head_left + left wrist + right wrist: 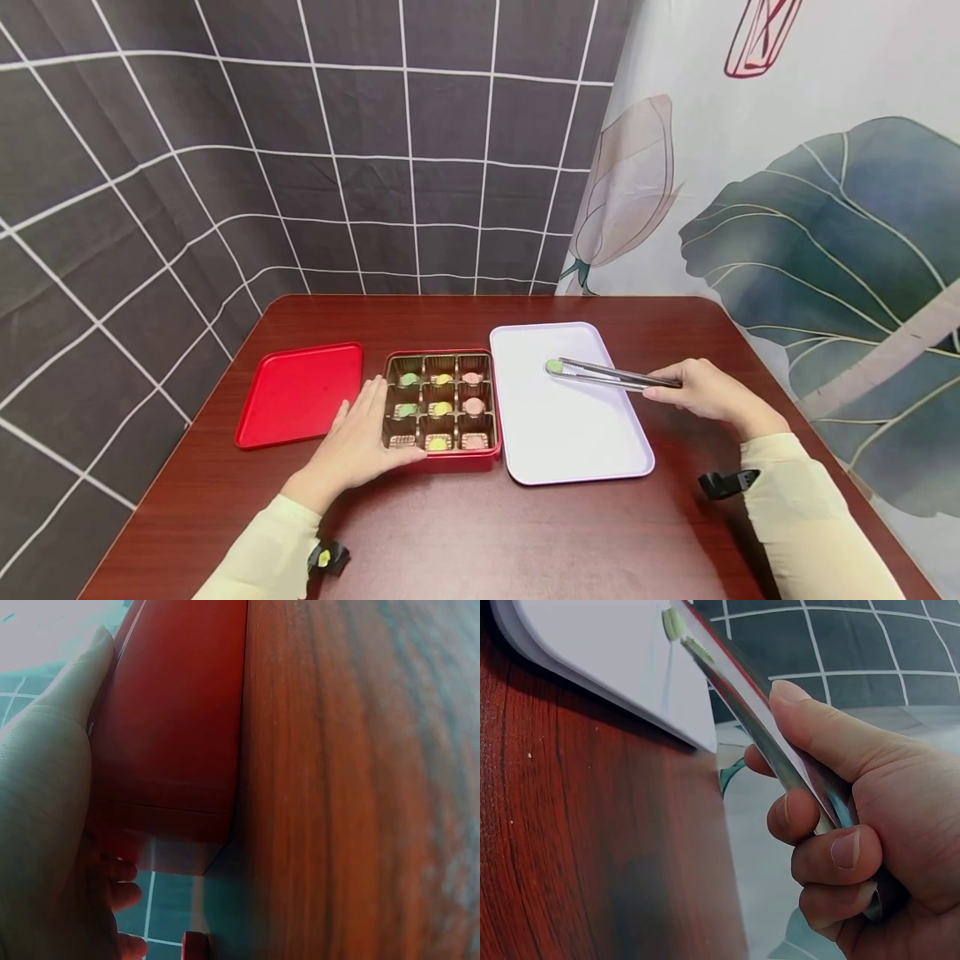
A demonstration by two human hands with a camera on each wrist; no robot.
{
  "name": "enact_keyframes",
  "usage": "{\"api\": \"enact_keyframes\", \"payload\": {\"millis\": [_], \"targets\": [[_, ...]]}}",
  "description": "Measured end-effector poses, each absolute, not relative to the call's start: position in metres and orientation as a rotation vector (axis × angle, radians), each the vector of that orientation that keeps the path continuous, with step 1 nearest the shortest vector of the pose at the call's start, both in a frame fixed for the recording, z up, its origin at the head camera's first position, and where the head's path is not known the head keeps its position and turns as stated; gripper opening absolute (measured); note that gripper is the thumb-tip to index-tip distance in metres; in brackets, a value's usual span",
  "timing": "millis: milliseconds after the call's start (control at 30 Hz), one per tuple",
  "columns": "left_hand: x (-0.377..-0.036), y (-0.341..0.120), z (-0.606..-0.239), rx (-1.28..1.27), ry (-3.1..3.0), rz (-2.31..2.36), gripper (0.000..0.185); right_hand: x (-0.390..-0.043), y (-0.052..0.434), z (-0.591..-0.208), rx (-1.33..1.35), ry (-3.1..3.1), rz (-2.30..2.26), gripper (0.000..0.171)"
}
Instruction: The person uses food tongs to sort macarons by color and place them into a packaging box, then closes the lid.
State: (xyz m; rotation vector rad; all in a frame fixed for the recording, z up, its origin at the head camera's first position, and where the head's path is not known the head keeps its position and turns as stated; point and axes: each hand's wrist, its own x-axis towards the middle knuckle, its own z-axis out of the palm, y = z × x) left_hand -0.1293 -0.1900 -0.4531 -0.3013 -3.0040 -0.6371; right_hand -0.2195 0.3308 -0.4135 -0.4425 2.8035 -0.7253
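The right hand [708, 390] squeezed the long metal tongs [611, 376], whose tips held 1 small green sweet [554, 366] just over the white rectangular tray [600, 450]. The left hand [362, 442] lay flat against the red 9-compartment box [442, 461]. The placing step seemed in hand; next, the tongs would need loosening.

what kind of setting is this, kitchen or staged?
Likely a staged recording booth, not a kitchen: a small wooden table closed in by a hung grid-pattern cloth and a leaf-print curtain, with only a red sweets box, white tray and tongs laid out.
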Motion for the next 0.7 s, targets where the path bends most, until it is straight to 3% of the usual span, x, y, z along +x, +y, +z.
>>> {"api": "enact_keyframes", "payload": {"millis": [700], "targets": [[-0.1293,-0.1905,-0.4544,-0.302,-3.003,-0.634,0.124,-0.2243,0.3240,-0.4173,-0.472,2.777,-0.753,0.035]]}}
